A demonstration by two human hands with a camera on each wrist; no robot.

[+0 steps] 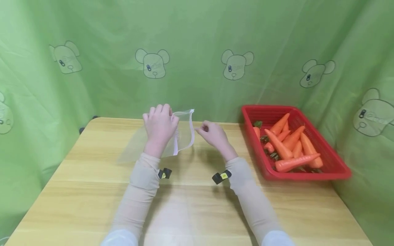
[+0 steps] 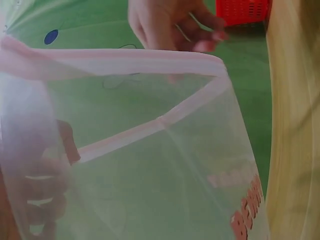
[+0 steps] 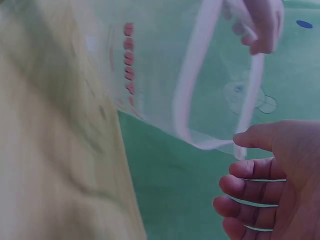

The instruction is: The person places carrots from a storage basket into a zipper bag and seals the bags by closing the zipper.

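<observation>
A translucent plastic bag (image 1: 135, 148) with white bands along its mouth is held up above the table. My left hand (image 1: 159, 124) grips one side of it near the mouth. In the left wrist view the bag's mouth gapes, and red lettering (image 2: 246, 212) shows on its side. Just right of the mouth is my right hand (image 1: 217, 136). Its loosely bent fingers (image 3: 250, 190) hold nothing in the right wrist view, with the thumb apart from them. The thumb tip overlaps the bag's edge there; I cannot tell whether it touches.
A red plastic basket (image 1: 307, 176) stands at the right on the wooden table (image 1: 191, 212). Several orange carrots (image 1: 278, 145) lie inside it, some with green stem ends. Green curtains (image 1: 197, 27) printed with mouse-like heads hang behind and at both sides.
</observation>
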